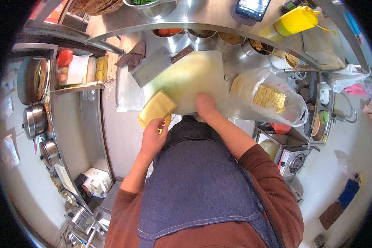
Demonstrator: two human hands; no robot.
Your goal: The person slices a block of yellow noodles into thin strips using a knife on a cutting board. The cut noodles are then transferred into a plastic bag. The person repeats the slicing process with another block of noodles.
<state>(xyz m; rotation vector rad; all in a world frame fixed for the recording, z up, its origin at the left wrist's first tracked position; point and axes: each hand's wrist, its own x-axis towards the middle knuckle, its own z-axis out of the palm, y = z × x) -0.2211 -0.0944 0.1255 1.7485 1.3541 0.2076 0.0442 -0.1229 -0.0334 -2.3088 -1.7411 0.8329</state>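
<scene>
My left hand (pixel 155 135) is at the near edge of a stack of square yellow dough wrappers (pixel 158 107), its thumb and fingers apart; whether it grips anything does not show. The stack lies over a round yellow container (pixel 141 121) at the counter's front edge. My right hand (pixel 205 105), fingers curled, rests at the near part of a pale cutting board (pixel 201 71); what is under the fingers is hidden. A cleaver (pixel 155 66) with a wooden handle lies across the board's far left. Right of the board, a clear plastic bag (pixel 291 108) holds yellow noodles (pixel 269 97).
Metal pots of seasonings (pixel 232 38) line the counter's back under a steel shelf (pixel 204 26). On the shelf are a phone (pixel 252 8) and a yellow squeeze bottle (pixel 297 21). A brown cloth (pixel 135 55) lies far left; a gas stove (pixel 294 161) stands lower right.
</scene>
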